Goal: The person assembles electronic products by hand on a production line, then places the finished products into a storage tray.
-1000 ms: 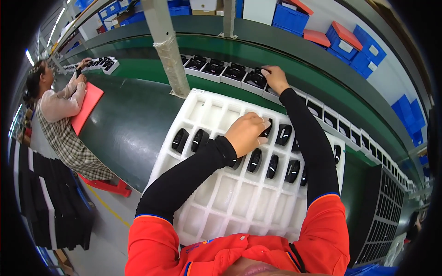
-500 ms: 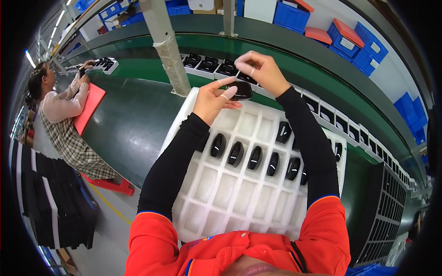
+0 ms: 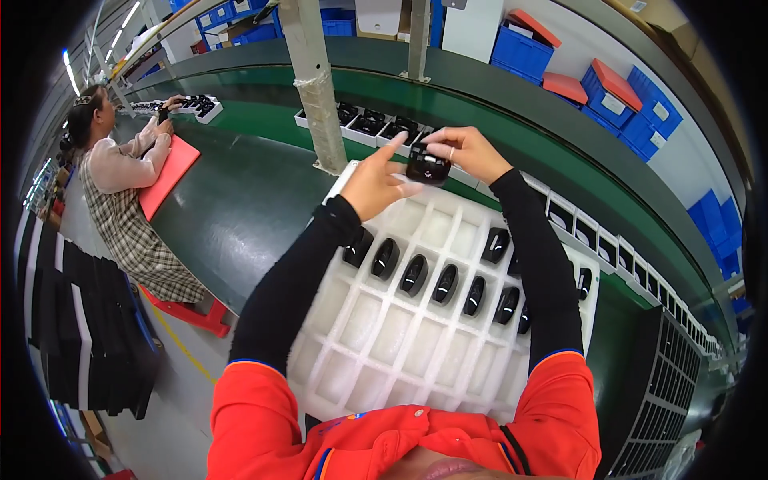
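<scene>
A glossy black device with rounded corners (image 3: 430, 166) is held up above the far edge of the white foam tray (image 3: 390, 326). My right hand (image 3: 466, 152) grips it from the right and top, fingers bent over its upper edge. Just to its left is my left hand (image 3: 374, 182), fingers apart on either side of the device's left edge; whether a fingertip touches it I cannot tell. Both hands wear pale finger covers. In the tray's compartments stand several similar black devices (image 3: 414, 274), mostly in one row, while the nearer compartments hold none.
Beyond the tray, small white boxes (image 3: 562, 214) line the green conveyor, some with black items inside. A metal post (image 3: 314, 88) rises left of my hands. A co-worker (image 3: 120, 188) sits at the left by a red board (image 3: 170, 178). Black racks (image 3: 658, 384) stand at the right.
The black device has passed from my left hand to my right, and now faces more upright. My left fingers have loosened from it. The whole view has shifted slightly.
</scene>
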Motion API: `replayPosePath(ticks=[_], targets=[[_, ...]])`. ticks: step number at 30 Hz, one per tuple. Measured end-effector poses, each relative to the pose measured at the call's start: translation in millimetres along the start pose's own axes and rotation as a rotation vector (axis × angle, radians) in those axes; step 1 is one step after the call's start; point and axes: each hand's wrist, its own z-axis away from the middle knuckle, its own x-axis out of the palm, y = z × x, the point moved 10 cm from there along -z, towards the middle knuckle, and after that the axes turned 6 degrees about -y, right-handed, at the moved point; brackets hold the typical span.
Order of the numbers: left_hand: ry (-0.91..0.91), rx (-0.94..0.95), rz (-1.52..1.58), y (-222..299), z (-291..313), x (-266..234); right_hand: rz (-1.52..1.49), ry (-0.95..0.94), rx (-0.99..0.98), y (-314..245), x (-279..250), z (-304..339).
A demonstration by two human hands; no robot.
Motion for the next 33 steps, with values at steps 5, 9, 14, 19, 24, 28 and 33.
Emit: replayPosePath(ticks=[5,9,14,19,24,28,33], targets=[[0.033,-0.122,-0.958,11.3,61.6,-44.4,0.435,0.575,0.084,65.3,-102.8,33.7],[0.084,-0.002,-0.87,-10.4,120.3,-61.4,0.573,0.552,0.319,103.7,-96.5,22.6],[-0.067,-0.033,-0.856,-7.5,120.7,-36.4,0.463,0.55,0.419,128.2,-101.8,31.7],[0.02,-0.065,-0.27,-13.2,106.9,-56.7,0.326,0.416,-0.059,24.1,-56.4,7.5],[0.065,-0.217,0.529,9.9,80.8,-32.8,0.066,-0.031,-0.285,-83.6,77.4,12.6],[0.17,-0.104,0.425,6.1,69.5,-25.5,-0.12,-0.011,-0.097,-51.6,78.6,8.6],[0.194,-0.047,0.225,9.0,69.0,-31.1,0.091,0.241,-0.107,-57.0,57.0,13.3]])
